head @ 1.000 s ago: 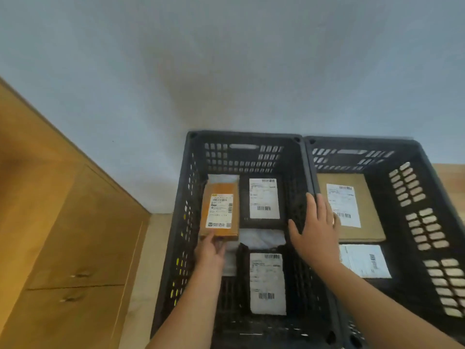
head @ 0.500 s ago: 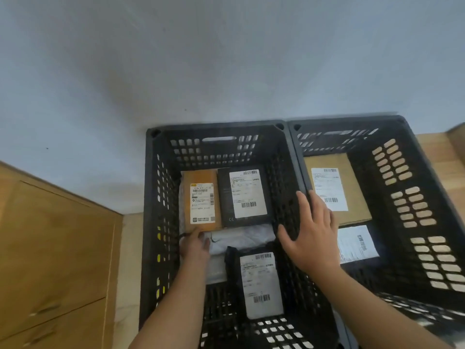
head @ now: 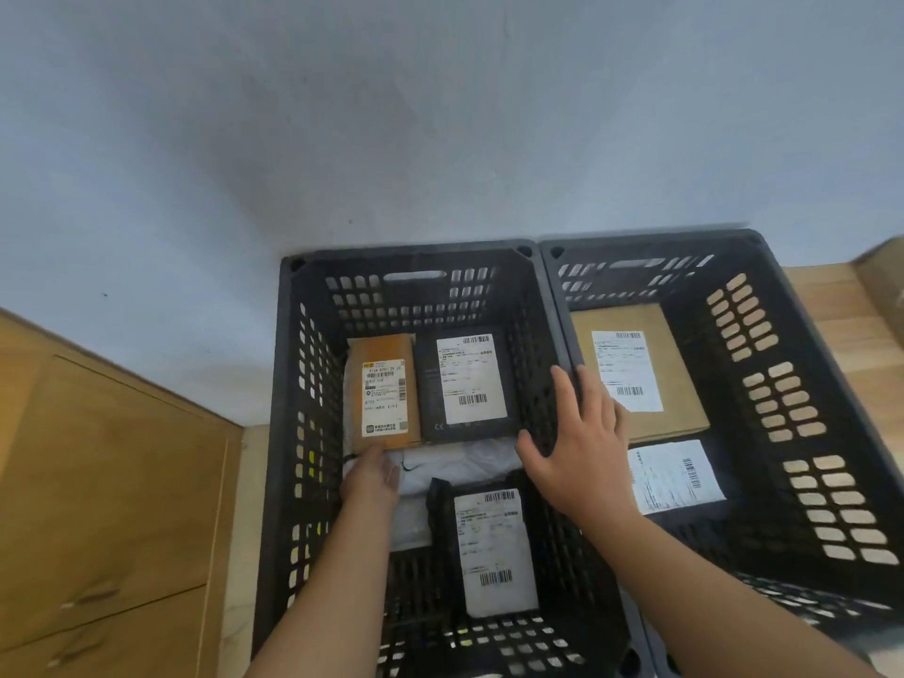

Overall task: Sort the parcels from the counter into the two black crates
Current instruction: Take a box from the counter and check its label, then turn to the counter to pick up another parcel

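Two black crates (head: 416, 259) (head: 724, 433) — left: one orange parcel (head: 384, 354), two black parcels (head: 469, 379) (head: 494, 550), one white bag (head: 469, 462) — right: two parcels (head: 685, 384) (head: 675, 477).

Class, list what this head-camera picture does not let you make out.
Head view:
- Label text on the orange parcel: too small, blurred.
- Left hand's fingertips: hidden against that parcel's edge, grip unclear.
- White bag: mostly under parcels.
- Right crate's near corner: behind the right arm.

Wooden surface (head: 841, 335) bears left crate (head: 416, 256) and right crate (head: 704, 374), touching.
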